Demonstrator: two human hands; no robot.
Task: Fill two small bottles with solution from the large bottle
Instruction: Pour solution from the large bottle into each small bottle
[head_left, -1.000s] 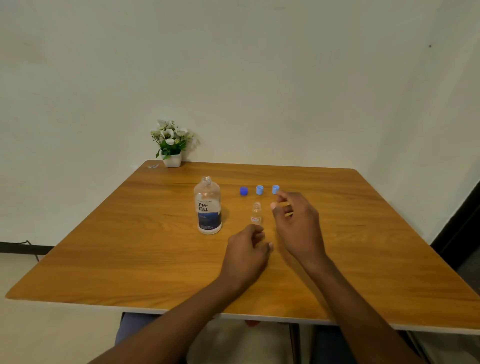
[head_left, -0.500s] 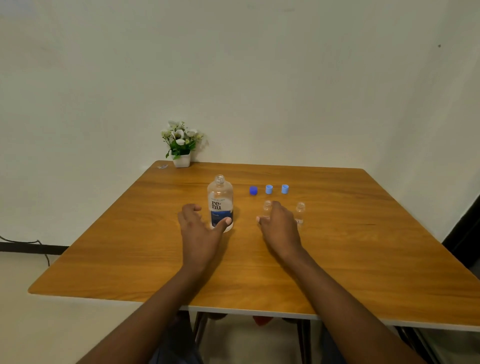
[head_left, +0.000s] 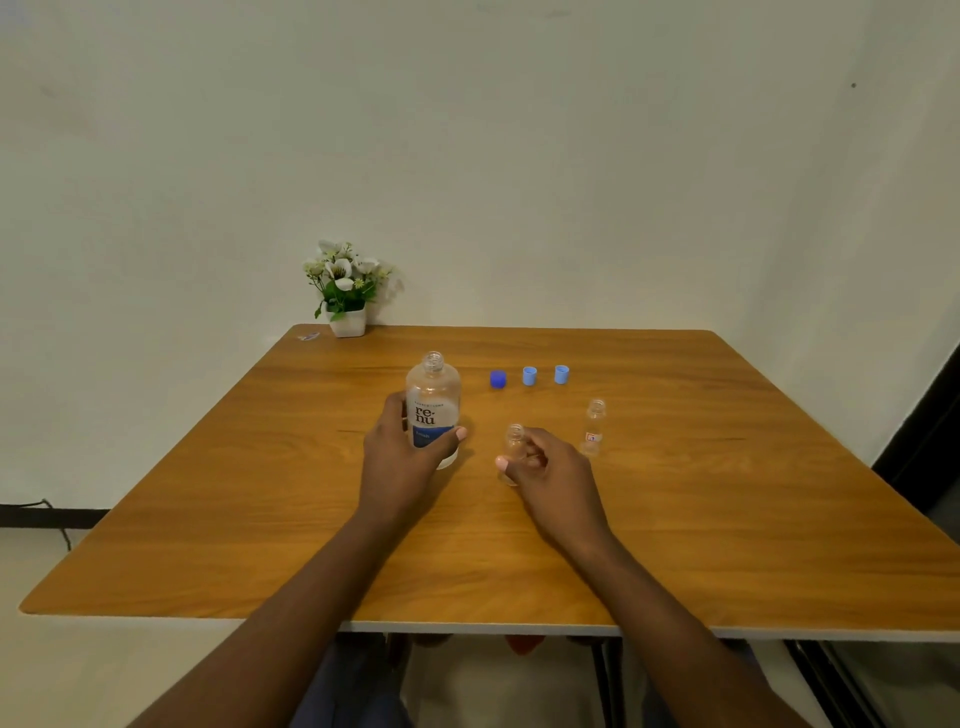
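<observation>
The large clear bottle with a blue and white label stands uncapped on the wooden table. My left hand is wrapped around its lower half. My right hand grips a small clear bottle that stands on the table, its open neck showing above my fingers. A second small clear bottle stands uncapped to the right, apart from my hand. Three caps sit in a row behind: a dark blue cap and two light blue caps.
A small white pot of white flowers sits at the table's far left corner, with a small flat item beside it. A pale wall stands behind the table. Table legs show below the front edge.
My left hand has closed around the large bottle. My right hand has taken hold of the nearer small bottle.
</observation>
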